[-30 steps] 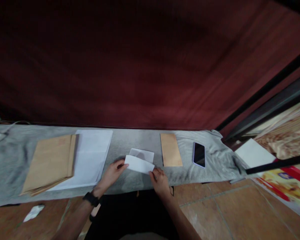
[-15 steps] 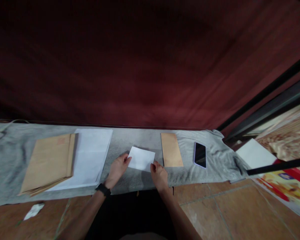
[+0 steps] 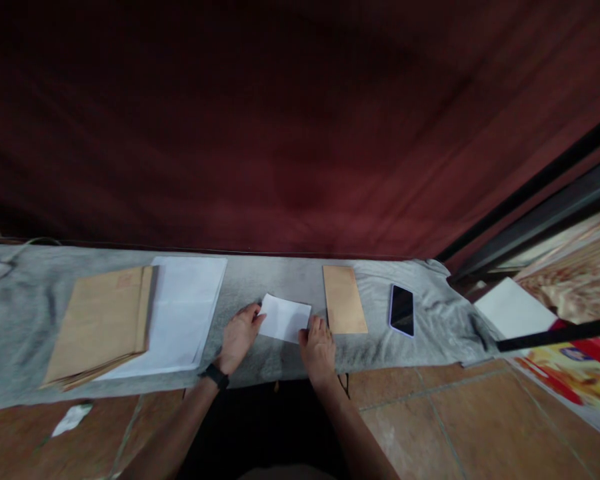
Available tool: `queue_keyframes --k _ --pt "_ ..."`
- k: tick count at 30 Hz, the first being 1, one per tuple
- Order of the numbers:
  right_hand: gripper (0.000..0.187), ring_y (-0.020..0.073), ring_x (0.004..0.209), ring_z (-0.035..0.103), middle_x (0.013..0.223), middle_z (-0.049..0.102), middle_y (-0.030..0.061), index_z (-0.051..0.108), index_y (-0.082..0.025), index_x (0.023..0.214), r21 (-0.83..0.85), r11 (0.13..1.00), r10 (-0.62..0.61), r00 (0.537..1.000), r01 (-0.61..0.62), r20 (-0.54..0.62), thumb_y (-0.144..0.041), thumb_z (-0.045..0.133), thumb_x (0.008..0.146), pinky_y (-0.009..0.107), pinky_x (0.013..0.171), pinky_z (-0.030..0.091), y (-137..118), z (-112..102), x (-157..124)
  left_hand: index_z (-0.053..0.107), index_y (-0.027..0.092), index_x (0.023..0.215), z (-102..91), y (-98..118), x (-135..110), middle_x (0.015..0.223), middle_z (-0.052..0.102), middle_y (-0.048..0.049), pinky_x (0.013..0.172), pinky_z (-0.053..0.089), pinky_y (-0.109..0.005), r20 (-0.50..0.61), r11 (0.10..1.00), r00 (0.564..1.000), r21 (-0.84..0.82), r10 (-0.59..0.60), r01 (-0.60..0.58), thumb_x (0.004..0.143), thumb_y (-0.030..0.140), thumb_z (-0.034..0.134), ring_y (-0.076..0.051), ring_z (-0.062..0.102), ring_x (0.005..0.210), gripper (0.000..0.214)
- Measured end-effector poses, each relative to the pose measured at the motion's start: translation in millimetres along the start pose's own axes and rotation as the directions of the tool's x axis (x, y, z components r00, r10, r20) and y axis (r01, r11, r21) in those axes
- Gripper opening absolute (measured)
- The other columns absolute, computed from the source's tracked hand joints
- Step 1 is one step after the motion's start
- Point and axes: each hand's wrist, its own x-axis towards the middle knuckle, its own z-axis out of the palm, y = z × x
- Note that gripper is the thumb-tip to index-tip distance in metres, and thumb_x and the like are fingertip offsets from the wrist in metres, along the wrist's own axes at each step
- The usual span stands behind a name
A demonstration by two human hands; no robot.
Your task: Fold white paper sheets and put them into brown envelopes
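Lowered since a second ago, the paper [image 3: 284, 320] lies on the cloth-covered counter [image 3: 275, 275] — left hand [image 3: 237, 338] and right hand [image 3: 318, 350] curled at its opposite edges; whether they pinch or just press, I cannot tell. Envelope [image 3: 345, 300] near the right hand.

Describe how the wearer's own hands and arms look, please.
The left hand and right hand are gloveless. No sleeves show on the forearms. A black band, possibly a watch, circles the left wrist; nothing shows on the right.
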Motion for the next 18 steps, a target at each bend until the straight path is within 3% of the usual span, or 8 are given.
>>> queue_keyframes --k 3,7,14,16,18 --pt "0.047 0.0319 0.119 0.059 0.134 0.060 0.0186 0.048 -0.016 0.142 0.017 0.986 -0.164 0.986 0.165 -0.034 -0.018 0.050 0.096 0.048 0.101 0.046 -7.1 -2.5 0.0 0.063 0.021 0.100 1.5 -1.6 1.0 0.092 0.073 -0.0044 0.065 0.038 -0.026 -0.004 0.999 1.000 -0.028 0.015 -0.015 0.098 0.034 0.049 -0.017 0.066 0.078 0.019" --pt "0.053 0.0301 0.145 0.036 0.158 0.040 0.0148 0.040 -0.018 0.151 0.071 0.927 -0.363 0.929 0.367 -0.068 -0.025 0.050 0.100 0.051 0.115 0.035 -16.4 7.4 -2.3 0.064 0.021 0.099 3.8 -3.9 2.4 0.090 0.073 -0.0035 0.064 0.038 -0.025 0.002 0.998 1.000 -0.052 0.025 -0.025 0.098 0.034 0.049 -0.016 0.065 0.075 0.019" --pt "0.052 0.0302 0.148 0.034 0.161 0.034 0.0142 0.046 -0.022 0.150 0.019 0.942 -0.334 0.942 0.335 -0.039 -0.038 0.053 0.101 0.052 0.118 0.031 -15.4 28.0 -12.1 0.063 0.021 0.104 5.3 -5.2 2.8 0.090 0.073 -0.0034 0.068 0.043 -0.026 -0.029 0.999 1.000 -0.046 0.000 -0.001 0.096 0.035 0.051 -0.017 0.066 0.079 0.020" --pt "0.053 0.0301 0.148 0.034 0.161 0.033 0.0140 0.044 -0.022 0.151 0.021 0.941 -0.336 0.940 0.337 -0.055 -0.039 0.052 0.102 0.053 0.118 0.032 -14.6 29.2 -13.0 0.063 0.020 0.109 9.0 -2.9 -0.2 0.096 0.072 -0.0058 0.077 0.047 -0.029 -0.103 1.000 0.994 -0.010 0.024 -0.025 0.096 0.032 0.050 -0.019 0.066 0.086 0.022" --pt "0.054 0.0299 0.148 0.033 0.162 0.033 0.0144 0.043 -0.022 0.152 0.024 0.940 -0.340 0.938 0.342 -0.064 -0.041 0.051 0.102 0.053 0.118 0.033 -14.6 29.1 -12.9 0.062 0.017 0.117 16.6 0.8 -5.0 0.112 0.070 -0.0106 0.091 0.048 -0.036 -0.222 0.992 0.967 0.046 0.126 -0.119 0.097 0.029 0.047 -0.023 0.064 0.103 0.028"
